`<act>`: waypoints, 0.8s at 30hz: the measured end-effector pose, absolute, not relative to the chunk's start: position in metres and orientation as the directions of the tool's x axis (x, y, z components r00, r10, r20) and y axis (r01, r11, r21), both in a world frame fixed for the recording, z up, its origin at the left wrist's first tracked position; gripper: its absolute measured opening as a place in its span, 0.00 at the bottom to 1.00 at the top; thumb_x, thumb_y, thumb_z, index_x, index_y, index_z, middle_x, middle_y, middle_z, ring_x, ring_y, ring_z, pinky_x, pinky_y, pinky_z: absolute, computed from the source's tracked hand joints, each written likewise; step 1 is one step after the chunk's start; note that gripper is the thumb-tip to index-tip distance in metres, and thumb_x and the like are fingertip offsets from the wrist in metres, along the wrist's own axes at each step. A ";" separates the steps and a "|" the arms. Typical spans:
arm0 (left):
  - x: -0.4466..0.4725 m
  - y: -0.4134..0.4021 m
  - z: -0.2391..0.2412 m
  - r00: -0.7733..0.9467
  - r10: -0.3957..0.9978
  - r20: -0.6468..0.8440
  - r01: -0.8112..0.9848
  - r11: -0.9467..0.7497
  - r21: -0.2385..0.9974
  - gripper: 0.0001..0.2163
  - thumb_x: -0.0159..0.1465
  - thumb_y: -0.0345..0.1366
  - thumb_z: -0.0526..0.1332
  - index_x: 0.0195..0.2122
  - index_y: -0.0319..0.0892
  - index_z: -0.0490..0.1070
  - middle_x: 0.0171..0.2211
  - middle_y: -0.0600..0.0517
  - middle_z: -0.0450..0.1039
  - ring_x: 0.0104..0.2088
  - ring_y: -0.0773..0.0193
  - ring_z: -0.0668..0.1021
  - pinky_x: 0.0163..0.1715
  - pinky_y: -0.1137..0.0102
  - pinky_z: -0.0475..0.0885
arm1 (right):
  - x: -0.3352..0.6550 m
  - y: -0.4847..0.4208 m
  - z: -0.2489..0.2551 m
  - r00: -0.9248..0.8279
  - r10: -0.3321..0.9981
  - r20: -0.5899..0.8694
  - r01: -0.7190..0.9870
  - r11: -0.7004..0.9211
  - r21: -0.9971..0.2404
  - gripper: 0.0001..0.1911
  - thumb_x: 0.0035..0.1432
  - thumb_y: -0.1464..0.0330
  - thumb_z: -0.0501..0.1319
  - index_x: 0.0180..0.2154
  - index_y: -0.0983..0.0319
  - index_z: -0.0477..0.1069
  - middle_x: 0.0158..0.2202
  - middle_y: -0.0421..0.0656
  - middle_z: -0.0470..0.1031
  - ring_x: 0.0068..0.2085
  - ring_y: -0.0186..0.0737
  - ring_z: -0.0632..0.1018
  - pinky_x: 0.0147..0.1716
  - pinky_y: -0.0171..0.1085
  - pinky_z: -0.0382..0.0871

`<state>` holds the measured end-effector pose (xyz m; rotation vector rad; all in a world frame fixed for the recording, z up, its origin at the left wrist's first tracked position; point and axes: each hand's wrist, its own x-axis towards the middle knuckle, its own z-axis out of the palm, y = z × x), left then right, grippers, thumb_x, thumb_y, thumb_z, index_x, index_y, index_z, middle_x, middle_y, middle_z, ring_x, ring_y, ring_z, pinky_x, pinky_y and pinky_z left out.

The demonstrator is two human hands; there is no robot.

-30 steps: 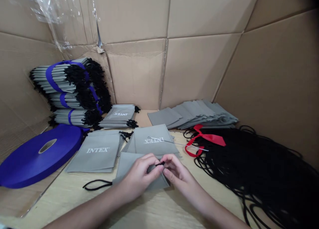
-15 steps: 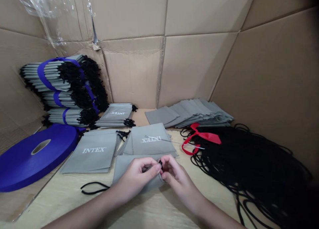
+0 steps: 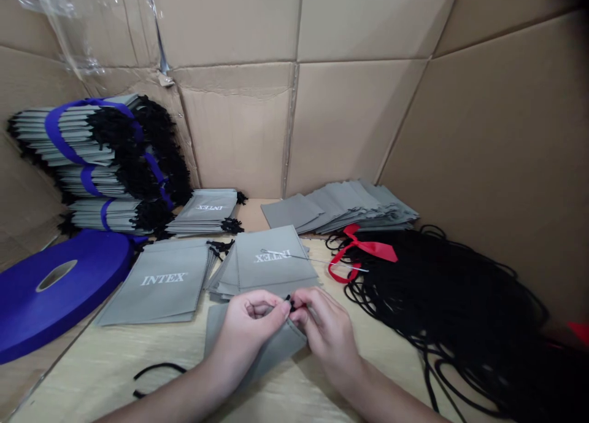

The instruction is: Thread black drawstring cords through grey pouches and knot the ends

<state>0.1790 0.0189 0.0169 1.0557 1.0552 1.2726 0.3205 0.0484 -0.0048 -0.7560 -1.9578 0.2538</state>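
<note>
My left hand (image 3: 246, 329) and my right hand (image 3: 324, 328) meet over a grey fabric pouch (image 3: 269, 349) lying on the wooden table (image 3: 101, 361). Both pinch the end of a black cord (image 3: 289, 301) between thumb and fingertips. The cord's other end (image 3: 154, 371) loops out on the table to the left of the pouch. Just beyond my hands lies a small pile of grey INTEX pouches (image 3: 271, 263) with a thin metal needle (image 3: 313, 259) across it.
More INTEX pouches (image 3: 161, 282) lie left, bundles tied with blue tape (image 3: 92, 159) behind them. A blue tape roll (image 3: 50, 288) sits far left. Plain grey pouches (image 3: 340, 205) fan out at the back. A heap of black cords (image 3: 460, 306) with a red ribbon (image 3: 363, 251) fills the right. Cardboard walls surround.
My hands and the pouch have drawn slightly nearer to me, still pinching the cord end. The view has shifted a little to the right.
</note>
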 end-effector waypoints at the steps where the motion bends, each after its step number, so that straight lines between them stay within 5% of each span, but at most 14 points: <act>1: 0.179 0.019 0.017 0.016 1.000 -0.023 -0.209 0.026 0.978 0.10 0.49 0.39 0.67 0.22 0.36 0.72 0.23 0.51 0.76 0.26 0.68 0.75 0.29 0.76 0.68 | 0.320 0.048 -0.005 -0.317 0.608 0.728 0.400 0.781 -0.479 0.07 0.56 0.77 0.53 0.30 0.59 0.62 0.24 0.37 0.69 0.26 0.34 0.71 0.26 0.31 0.62; 7: 0.180 0.020 0.015 0.005 0.991 -0.133 -0.323 0.127 0.938 0.15 0.46 0.39 0.69 0.22 0.38 0.63 0.18 0.55 0.72 0.22 0.71 0.73 0.23 0.78 0.64 | 0.324 0.049 -0.003 -0.352 0.562 0.748 0.473 0.797 -0.375 0.07 0.58 0.74 0.53 0.29 0.59 0.63 0.23 0.39 0.71 0.24 0.34 0.69 0.25 0.33 0.61; 10: 0.176 0.019 0.017 0.053 0.980 -0.192 -0.401 0.197 0.895 0.14 0.47 0.37 0.70 0.25 0.38 0.64 0.20 0.56 0.72 0.23 0.72 0.74 0.24 0.79 0.65 | 0.329 0.052 0.000 -0.431 0.465 0.773 0.503 0.835 -0.222 0.07 0.58 0.74 0.53 0.30 0.60 0.66 0.24 0.41 0.73 0.25 0.35 0.69 0.27 0.35 0.62; 14: 0.169 0.019 0.025 0.266 0.919 -0.290 -0.472 0.386 0.793 0.18 0.46 0.31 0.70 0.38 0.35 0.70 0.27 0.49 0.76 0.32 0.65 0.78 0.38 0.72 0.69 | 0.338 0.059 0.006 -0.559 0.268 0.784 0.462 0.887 0.026 0.07 0.56 0.75 0.56 0.33 0.59 0.71 0.29 0.42 0.76 0.29 0.37 0.72 0.32 0.37 0.65; 20: 0.166 0.021 0.028 0.308 0.854 -0.420 -0.447 0.519 0.728 0.17 0.42 0.26 0.69 0.36 0.35 0.74 0.27 0.50 0.76 0.31 0.66 0.77 0.39 0.73 0.68 | 0.348 0.066 0.017 -0.710 0.005 0.704 0.329 0.886 0.325 0.10 0.53 0.76 0.60 0.33 0.55 0.74 0.27 0.39 0.77 0.29 0.36 0.74 0.35 0.40 0.70; 24: 0.166 0.020 0.025 0.290 0.830 -0.476 -0.466 0.557 0.688 0.17 0.40 0.24 0.69 0.33 0.37 0.73 0.24 0.53 0.75 0.28 0.67 0.76 0.34 0.73 0.68 | 0.354 0.065 0.017 -0.782 0.111 0.613 0.300 0.929 0.215 0.14 0.54 0.74 0.59 0.36 0.48 0.74 0.28 0.35 0.77 0.30 0.35 0.75 0.43 0.43 0.71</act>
